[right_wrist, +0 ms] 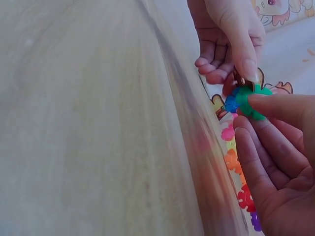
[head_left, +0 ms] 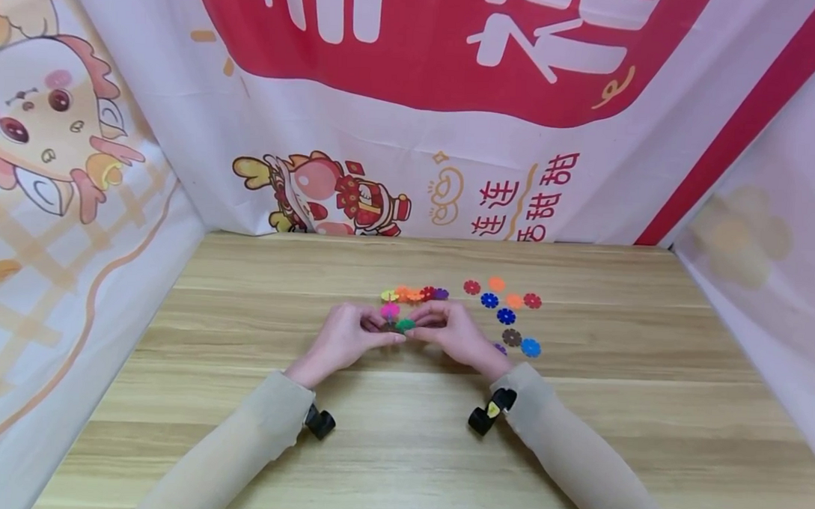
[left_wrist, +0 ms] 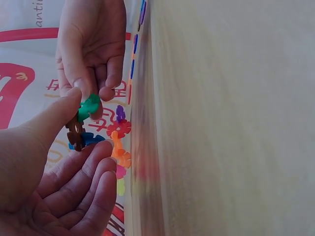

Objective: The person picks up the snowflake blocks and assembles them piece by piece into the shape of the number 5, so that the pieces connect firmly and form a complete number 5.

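My left hand pinches a brown snowflake disc between thumb and fingers. Facing it, my right hand pinches a green snowflake disc, which meets the brown one at its edge. A blue disc sits against the brown piece by the left fingertips. Just beyond the hands, a pink disc stands close to a yellow disc. From there a row of orange discs, a red disc and a purple disc runs right; how they are joined is too small to tell.
Several loose discs lie right of the hands, among them a red disc, a dark blue disc, a brown disc and a light blue disc. Printed cloth walls the wooden table at the back and sides.
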The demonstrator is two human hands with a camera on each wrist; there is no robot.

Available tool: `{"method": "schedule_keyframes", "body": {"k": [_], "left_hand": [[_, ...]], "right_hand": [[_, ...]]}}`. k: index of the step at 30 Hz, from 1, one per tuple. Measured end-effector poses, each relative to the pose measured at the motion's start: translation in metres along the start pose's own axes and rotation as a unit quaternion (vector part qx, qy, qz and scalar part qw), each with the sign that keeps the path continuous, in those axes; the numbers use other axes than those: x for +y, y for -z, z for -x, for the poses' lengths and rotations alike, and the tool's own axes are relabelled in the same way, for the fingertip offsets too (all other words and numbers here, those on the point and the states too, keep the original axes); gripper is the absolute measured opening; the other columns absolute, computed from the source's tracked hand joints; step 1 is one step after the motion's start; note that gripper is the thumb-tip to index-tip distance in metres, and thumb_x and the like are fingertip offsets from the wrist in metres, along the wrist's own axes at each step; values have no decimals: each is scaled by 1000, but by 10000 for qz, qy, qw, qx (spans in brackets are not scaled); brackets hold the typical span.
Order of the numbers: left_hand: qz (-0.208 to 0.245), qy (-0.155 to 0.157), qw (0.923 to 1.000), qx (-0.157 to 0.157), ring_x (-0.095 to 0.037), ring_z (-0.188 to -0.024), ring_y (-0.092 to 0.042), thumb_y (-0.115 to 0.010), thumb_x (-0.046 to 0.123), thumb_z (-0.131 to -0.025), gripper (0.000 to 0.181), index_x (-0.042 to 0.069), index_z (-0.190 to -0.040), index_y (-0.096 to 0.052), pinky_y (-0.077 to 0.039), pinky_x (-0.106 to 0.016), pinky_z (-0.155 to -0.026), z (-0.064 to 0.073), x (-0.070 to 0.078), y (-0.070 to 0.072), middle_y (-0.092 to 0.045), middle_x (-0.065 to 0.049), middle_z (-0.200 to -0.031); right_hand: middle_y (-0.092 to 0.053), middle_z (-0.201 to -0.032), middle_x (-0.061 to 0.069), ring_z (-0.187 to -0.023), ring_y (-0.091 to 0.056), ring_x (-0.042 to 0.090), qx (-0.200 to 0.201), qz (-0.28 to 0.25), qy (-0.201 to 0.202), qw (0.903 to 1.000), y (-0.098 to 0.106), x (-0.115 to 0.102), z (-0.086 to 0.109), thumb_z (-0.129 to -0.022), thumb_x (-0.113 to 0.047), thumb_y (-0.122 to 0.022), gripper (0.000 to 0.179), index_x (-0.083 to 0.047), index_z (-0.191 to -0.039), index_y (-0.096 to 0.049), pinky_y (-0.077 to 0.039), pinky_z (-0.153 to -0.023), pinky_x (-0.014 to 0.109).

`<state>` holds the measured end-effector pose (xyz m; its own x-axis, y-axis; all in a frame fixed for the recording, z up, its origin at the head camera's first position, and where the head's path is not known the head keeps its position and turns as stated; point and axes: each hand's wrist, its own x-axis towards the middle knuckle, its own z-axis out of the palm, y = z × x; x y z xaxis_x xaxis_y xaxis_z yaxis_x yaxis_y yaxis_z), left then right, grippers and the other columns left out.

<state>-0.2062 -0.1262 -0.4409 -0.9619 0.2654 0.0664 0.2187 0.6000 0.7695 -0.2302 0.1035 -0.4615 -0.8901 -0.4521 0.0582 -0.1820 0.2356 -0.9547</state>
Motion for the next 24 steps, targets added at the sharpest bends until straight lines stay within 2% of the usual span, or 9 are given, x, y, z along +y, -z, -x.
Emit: {"method": "schedule_keyframes", "body": {"k": [7,16,24], "left_hand": [[19,211,9998,11,-13,-72,-66,-90,35,-79,29,12,-91,-77,-57,-29,-66,1,-1,1,-70,6,-81],[-40,154,9999,7,-12,-71,-65,-89,36,-80,28,13,-90,-77,-56,-31,-66,2,-1,2,-70,6,-80],[-99,144,9998,51,-12,-71,-65,-89,38,-79,29,13,-89,-77,-56,-31,-66,1,-3,1,-71,6,-80]], "right_hand": [[-75,-105,2,-98,-71,21,-25,-77,-115,9999,6,4,3,-90,-7,-79,22,-10,-111,-74,-58,-87,36],[-74,-105,0,-96,-69,20,39,137,-208,9997,5,-2,4,-92,-12,-78,20,-12,-112,-75,-58,-84,36],[-73,-104,2,-92,-68,22,126,218,-91,9996,5,-1,4,-93,-11,-77,18,-11,-110,-76,-57,-81,37]]}}
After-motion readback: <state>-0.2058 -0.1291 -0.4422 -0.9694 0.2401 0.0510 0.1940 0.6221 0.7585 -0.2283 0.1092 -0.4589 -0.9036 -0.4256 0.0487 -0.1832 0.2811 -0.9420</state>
